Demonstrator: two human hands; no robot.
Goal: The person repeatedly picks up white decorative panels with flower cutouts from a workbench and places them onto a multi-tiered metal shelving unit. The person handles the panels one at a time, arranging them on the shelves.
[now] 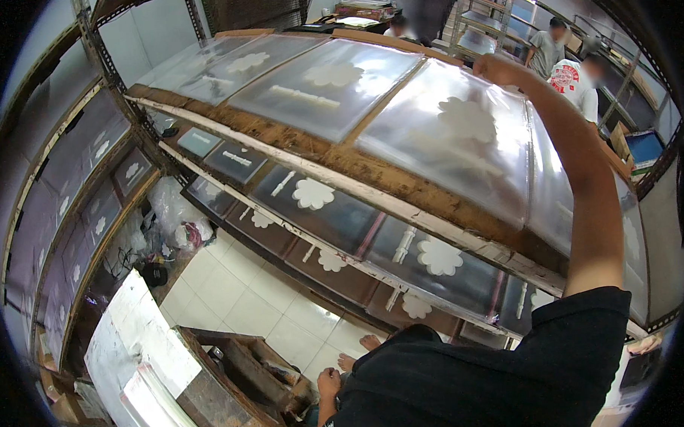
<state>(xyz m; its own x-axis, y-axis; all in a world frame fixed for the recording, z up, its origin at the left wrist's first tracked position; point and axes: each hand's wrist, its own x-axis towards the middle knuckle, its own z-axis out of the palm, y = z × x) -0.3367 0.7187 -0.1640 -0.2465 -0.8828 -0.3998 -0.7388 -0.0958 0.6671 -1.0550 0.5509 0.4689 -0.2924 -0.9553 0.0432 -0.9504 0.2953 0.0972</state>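
My right arm reaches across the top shelf to its far edge. There my right hand (499,69) is closed at the far corner of a clear plastic sheet (411,139); its fingertips are partly hidden, so what they grip cannot be made out. Beneath that sheet lie a white scalloped flower-shaped piece (467,120) and a faint pale strip. Down by my body, my left hand (329,381) is curled closed with nothing visible in it. The neighbouring panel holds another scalloped piece (334,73) and a pale turned-looking rod (304,96) under plastic.
Lower shelves carry more dark panels with scalloped pieces (439,255) and rods. A wooden frame-like stand (228,398) and white sheets (147,337) are at the lower left. Plastic bags (178,212) lie by a metal post (115,78). Other people (575,81) are at the far right.
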